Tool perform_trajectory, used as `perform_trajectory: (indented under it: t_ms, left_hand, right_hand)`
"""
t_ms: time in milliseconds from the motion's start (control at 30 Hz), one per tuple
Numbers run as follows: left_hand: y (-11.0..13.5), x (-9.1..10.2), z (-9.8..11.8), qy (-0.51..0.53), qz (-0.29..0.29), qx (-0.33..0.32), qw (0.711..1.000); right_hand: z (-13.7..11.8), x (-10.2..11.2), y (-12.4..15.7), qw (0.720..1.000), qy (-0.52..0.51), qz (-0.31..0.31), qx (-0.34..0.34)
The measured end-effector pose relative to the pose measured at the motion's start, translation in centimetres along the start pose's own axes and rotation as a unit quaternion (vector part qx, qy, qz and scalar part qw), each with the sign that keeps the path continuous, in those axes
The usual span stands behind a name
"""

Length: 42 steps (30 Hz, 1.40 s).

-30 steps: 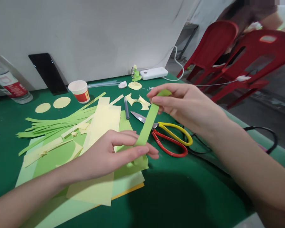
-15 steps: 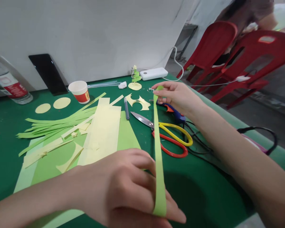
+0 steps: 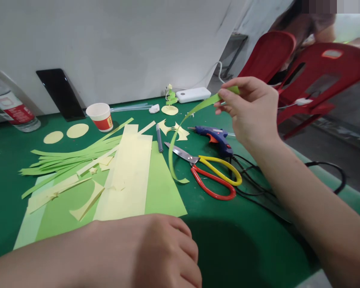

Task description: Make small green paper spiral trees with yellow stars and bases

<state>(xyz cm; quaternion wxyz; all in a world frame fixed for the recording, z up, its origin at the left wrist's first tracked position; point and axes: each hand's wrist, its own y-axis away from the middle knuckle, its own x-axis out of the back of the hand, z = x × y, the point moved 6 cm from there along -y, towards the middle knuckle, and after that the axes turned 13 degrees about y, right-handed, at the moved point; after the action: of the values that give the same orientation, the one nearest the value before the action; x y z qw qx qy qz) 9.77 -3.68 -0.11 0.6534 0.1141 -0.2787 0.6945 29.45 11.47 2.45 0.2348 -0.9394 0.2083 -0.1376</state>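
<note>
My right hand is raised above the green table and pinches one end of a long green paper strip. The strip hangs down in a curve, its free end curling just above the green paper sheet. My left hand sits low at the near edge, fingers curled into a loose fist with nothing visible in it. Red-and-yellow scissors and a blue glue gun lie below my right hand.
Pale yellow sheets, several cut green strips, two yellow paper discs, a pen, a paper cup, a black phone, a water bottle, a white power bank and black cables. Red chairs stand at right, with another person behind them.
My left hand slid down the strip and let go, dropping to the near edge. My right hand lifted up and right, and the freed strip now curls in the air.
</note>
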Motion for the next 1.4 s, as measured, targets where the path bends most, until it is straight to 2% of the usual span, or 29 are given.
perform_trajectory:
  t_ms: [133,200,300,467,533,633,733,800,867,933,1033,1200,1300,1400]
  left_hand:
    - [0.1,1.2,0.5,0.038,0.014,-0.041,0.998]
    - [0.1,0.8,0.9,0.049,-0.036,-0.073,0.995]
    - [-0.2,1.6,0.6,0.042,0.032,-0.032,0.998]
    - [-0.5,1.7,0.4,-0.003,0.014,0.044,0.999]
    - [-0.3,2.7,0.3,-0.028,0.074,0.063,0.995]
    - [0.7,4.9,0.1,-0.036,0.226,0.085,0.970]
    - [2.0,6.9,-1.1,0.005,0.352,0.136,0.926]
    - [3.0,8.1,-2.2,0.033,0.426,0.162,0.890]
    - [3.6,8.8,-3.3,0.066,0.464,0.175,0.866]
    - [3.5,8.8,-4.4,0.109,0.442,0.178,0.872]
    - [2.9,7.9,-5.4,0.146,0.370,0.180,0.900]
    - [2.3,6.8,-5.3,0.131,0.310,0.210,0.918]
    - [2.0,6.7,-5.0,0.115,0.277,0.233,0.925]
    - [1.7,6.5,-5.0,0.142,0.250,0.244,0.926]
  right_hand:
    - [-2.1,0.9,0.7,0.995,-0.066,0.073,0.031]
    - [-3.3,1.8,1.1,0.989,-0.087,0.111,0.047]
    - [-5.0,2.7,1.5,0.987,-0.087,0.112,0.073]
    - [-6.8,2.9,2.6,0.989,0.037,0.094,0.107]
    - [-7.3,2.2,3.3,0.986,0.079,0.073,0.129]
    - [-8.2,1.1,4.7,0.983,0.076,0.040,0.164]
    - [-9.0,0.4,5.9,0.984,0.053,0.011,0.170]
    - [-9.5,0.3,6.4,0.984,0.088,-0.010,0.152]
    - [-9.8,0.3,6.8,0.980,0.142,-0.027,0.137]
    - [-10.0,0.4,7.0,0.973,0.184,-0.040,0.135]
    - [-10.0,0.1,7.2,0.962,0.211,-0.076,0.157]
    - [-9.7,-1.8,8.0,0.931,0.214,-0.185,0.228]
    - [-9.8,-2.4,8.3,0.926,0.207,-0.196,0.248]
    - [-9.9,-2.5,8.4,0.929,0.189,-0.186,0.257]
